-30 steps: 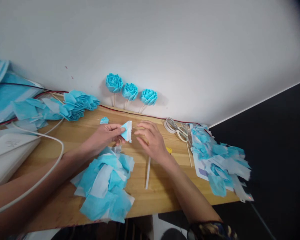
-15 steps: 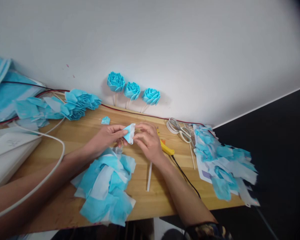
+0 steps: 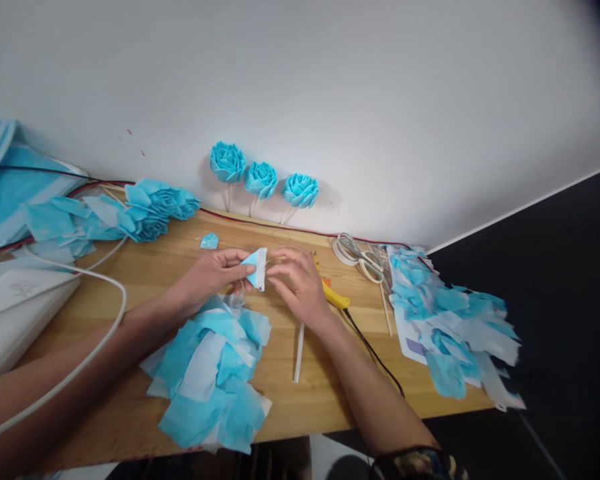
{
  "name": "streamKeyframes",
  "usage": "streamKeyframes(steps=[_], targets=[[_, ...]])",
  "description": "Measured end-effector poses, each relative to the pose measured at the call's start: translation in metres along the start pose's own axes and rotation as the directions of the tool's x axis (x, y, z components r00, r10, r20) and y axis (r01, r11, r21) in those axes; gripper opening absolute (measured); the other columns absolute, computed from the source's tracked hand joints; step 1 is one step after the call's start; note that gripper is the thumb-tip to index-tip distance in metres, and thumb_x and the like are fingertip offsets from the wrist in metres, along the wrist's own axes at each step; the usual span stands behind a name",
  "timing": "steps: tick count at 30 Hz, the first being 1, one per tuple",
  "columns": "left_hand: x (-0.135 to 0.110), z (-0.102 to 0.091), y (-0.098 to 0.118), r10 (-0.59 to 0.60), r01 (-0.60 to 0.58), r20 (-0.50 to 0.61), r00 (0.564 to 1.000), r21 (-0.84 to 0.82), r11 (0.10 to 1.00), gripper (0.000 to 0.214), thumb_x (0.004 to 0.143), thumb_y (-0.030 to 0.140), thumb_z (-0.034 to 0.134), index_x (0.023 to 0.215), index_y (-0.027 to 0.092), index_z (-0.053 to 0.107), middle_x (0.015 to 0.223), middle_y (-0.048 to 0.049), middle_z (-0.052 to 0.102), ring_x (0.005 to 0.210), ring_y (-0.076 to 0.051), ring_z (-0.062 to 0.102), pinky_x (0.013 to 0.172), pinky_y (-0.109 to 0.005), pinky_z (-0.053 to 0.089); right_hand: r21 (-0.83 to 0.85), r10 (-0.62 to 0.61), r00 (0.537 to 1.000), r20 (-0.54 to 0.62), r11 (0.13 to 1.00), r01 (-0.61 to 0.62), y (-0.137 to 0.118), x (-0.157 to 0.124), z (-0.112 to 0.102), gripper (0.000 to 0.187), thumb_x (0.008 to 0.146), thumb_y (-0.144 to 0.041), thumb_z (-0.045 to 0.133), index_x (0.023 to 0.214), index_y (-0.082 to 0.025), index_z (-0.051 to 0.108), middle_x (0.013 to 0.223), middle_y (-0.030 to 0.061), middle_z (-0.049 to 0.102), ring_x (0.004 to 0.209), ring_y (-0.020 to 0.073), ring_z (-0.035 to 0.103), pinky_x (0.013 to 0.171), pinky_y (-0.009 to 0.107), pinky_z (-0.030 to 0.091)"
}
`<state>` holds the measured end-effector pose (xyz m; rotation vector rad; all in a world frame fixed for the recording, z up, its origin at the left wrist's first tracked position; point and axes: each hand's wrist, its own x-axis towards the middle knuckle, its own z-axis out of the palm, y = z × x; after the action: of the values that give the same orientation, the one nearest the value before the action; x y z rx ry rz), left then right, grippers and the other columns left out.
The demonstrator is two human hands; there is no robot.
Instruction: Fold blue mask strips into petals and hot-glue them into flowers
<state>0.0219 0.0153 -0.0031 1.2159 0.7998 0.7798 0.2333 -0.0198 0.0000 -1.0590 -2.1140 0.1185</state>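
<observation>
My left hand (image 3: pixel 211 272) pinches a small folded blue and white paper piece (image 3: pixel 257 268) above the wooden table (image 3: pixel 145 267). My right hand (image 3: pixel 300 281) is right beside it, fingers pinched together on a thin stick at the paper's right edge; the stick is barely visible. Just behind my right hand lies a yellow glue gun (image 3: pixel 334 296) with a black cord (image 3: pixel 375 363). A white glue stick (image 3: pixel 299 352) lies on the table below my right wrist. Under my hands sits a heap of blue and white paper squares (image 3: pixel 211 373).
Three blue paper roses (image 3: pixel 261 180) on sticks lean on the wall. More blue flowers (image 3: pixel 150 210) lie at back left, with a white box (image 3: pixel 15 313) and white cable (image 3: pixel 100 333). Scissors and tape (image 3: pixel 355 257) and a pile of paper scraps (image 3: pixel 445 320) lie right.
My right hand has moved left and closed its fingers at the paper piece's edge. The yellow glue gun and its cord, covered by that hand before, now show.
</observation>
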Motion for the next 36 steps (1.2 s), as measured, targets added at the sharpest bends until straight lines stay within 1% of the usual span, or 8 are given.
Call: streamKeyframes(steps=[3, 9, 20, 25, 28, 31, 33, 36], targets=[[0.0, 0.001, 0.002, -0.003, 0.003, -0.002, 1.0, -0.005, 1.0, 0.026, 0.076, 0.039, 0.075, 0.087, 0.016, 0.07, 0.066, -0.0011, 0.071, 0.052, -0.011, 0.057, 0.053, -0.022, 0.045, -0.018, -0.002, 1.0, -0.002, 1.0, 0.002, -0.001, 0.0, -0.001, 0.011, 0.093, -0.022, 0.058, 0.098, -0.027, 0.066, 0.121, 0.0069, 0.065, 0.119, 0.0249, 0.057, 0.103, 0.049, 0.044], [-0.001, 0.002, 0.005, -0.008, 0.008, 0.008, 1.0, -0.034, 0.999, 0.025, 0.076, 0.038, 0.076, 0.085, 0.016, 0.069, 0.066, -0.0008, 0.071, 0.053, -0.01, 0.057, 0.053, -0.021, 0.044, -0.01, -0.072, 0.997, -0.001, 0.997, 0.072, -0.004, 0.002, 0.0, 0.009, 0.092, -0.022, 0.059, 0.092, -0.027, 0.067, 0.119, 0.0063, 0.066, 0.119, 0.0243, 0.057, 0.103, 0.048, 0.045], [-0.002, 0.002, 0.002, -0.023, 0.024, 0.027, 0.999, -0.038, 0.999, 0.029, 0.076, 0.042, 0.076, 0.088, 0.017, 0.07, 0.065, 0.0002, 0.069, 0.052, -0.01, 0.055, 0.051, -0.021, 0.041, 0.039, -0.048, 0.998, 0.033, 0.998, 0.046, -0.003, 0.002, 0.003, 0.01, 0.093, -0.028, 0.06, 0.089, -0.028, 0.07, 0.12, 0.0053, 0.066, 0.121, 0.0247, 0.056, 0.105, 0.049, 0.044], [-0.002, 0.003, 0.004, -0.024, 0.025, 0.023, 0.999, -0.044, 0.999, 0.028, 0.076, 0.041, 0.076, 0.085, 0.016, 0.069, 0.066, -0.0004, 0.07, 0.052, -0.01, 0.056, 0.053, -0.021, 0.042, 0.096, 0.002, 1.0, -0.002, 0.995, -0.002, -0.005, 0.001, 0.004, 0.009, 0.093, -0.027, 0.059, 0.09, -0.026, 0.067, 0.118, 0.0067, 0.065, 0.119, 0.024, 0.057, 0.103, 0.047, 0.044], [-0.002, 0.002, 0.003, -0.026, 0.027, 0.027, 0.999, -0.04, 0.999, 0.027, 0.077, 0.04, 0.075, 0.086, 0.016, 0.069, 0.066, -0.0004, 0.07, 0.052, -0.01, 0.056, 0.053, -0.021, 0.042, 0.155, 0.055, 0.998, -0.013, 0.986, -0.053, -0.007, 0.0, 0.005, 0.007, 0.092, -0.025, 0.06, 0.089, -0.025, 0.066, 0.121, 0.0078, 0.065, 0.119, 0.0234, 0.057, 0.103, 0.047, 0.044], [-0.001, 0.002, 0.001, -0.024, 0.025, 0.028, 0.999, -0.035, 0.999, 0.026, 0.077, 0.04, 0.075, 0.087, 0.016, 0.068, 0.066, -0.0008, 0.071, 0.052, -0.01, 0.057, 0.053, -0.021, 0.043, 0.235, 0.167, 0.986, 0.006, 0.958, -0.164, -0.009, -0.001, 0.007, 0.005, 0.091, -0.025, 0.061, 0.088, -0.024, 0.065, 0.122, 0.0083, 0.065, 0.118, 0.0224, 0.059, 0.103, 0.045, 0.044], [-0.001, 0.001, 0.001, -0.028, 0.029, 0.033, 0.999, -0.024, 0.999, 0.027, 0.078, 0.04, 0.075, 0.087, 0.017, 0.068, 0.066, -0.0008, 0.071, 0.052, -0.01, 0.056, 0.053, -0.021, 0.042, 0.327, 0.254, 0.967, 0.018, 0.913, -0.246, -0.01, -0.001, 0.01, 0.006, 0.09, -0.027, 0.062, 0.086, -0.023, 0.064, 0.116, 0.0082, 0.067, 0.113, 0.021, 0.062, 0.1, 0.041, 0.047], [-0.001, 0.002, 0.001, -0.032, 0.032, 0.037, 0.999, 0.001, 0.999, 0.028, 0.077, 0.041, 0.075, 0.088, 0.016, 0.069, 0.066, -0.0003, 0.07, 0.052, -0.01, 0.055, 0.053, -0.021, 0.042, 0.483, 0.386, 0.92, 0.062, 0.795, -0.366, -0.009, -0.003, 0.015, 0.01, 0.086, -0.031, 0.064, 0.083, -0.021, 0.062, 0.106, 0.0073, 0.071, 0.1, 0.0192, 0.066, 0.09, 0.035, 0.052]])
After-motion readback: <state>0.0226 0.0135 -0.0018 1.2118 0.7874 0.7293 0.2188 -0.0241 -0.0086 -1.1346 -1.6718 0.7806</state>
